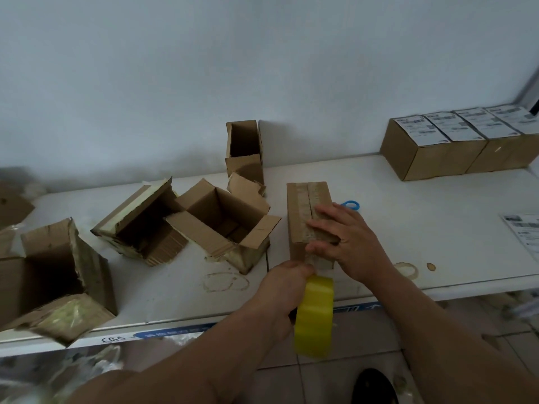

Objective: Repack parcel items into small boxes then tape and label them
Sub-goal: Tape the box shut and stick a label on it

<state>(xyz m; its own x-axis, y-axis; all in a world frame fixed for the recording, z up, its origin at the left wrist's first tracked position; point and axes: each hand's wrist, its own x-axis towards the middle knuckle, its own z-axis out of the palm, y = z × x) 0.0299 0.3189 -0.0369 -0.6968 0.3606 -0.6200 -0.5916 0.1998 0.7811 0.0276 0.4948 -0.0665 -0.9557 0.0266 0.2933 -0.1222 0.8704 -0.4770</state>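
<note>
A small closed cardboard box (300,211) lies on the white table (408,205), with clear tape running along its top seam. My right hand (347,237) presses flat on the near end of the box top, thumb over the taped front edge. My left hand (280,290) grips a yellow tape roll (315,316) just below the box's near end, at the table's front edge. A strip of tape runs from the roll up onto the box.
Three opened, torn cardboard boxes (224,223) sit left of the small box, and an upright open one (245,150) stands against the wall. Several labelled boxes (455,144) line the back right. Blue scissor handles (351,204) peek out behind my right hand. A loose label (525,231) lies at the right edge.
</note>
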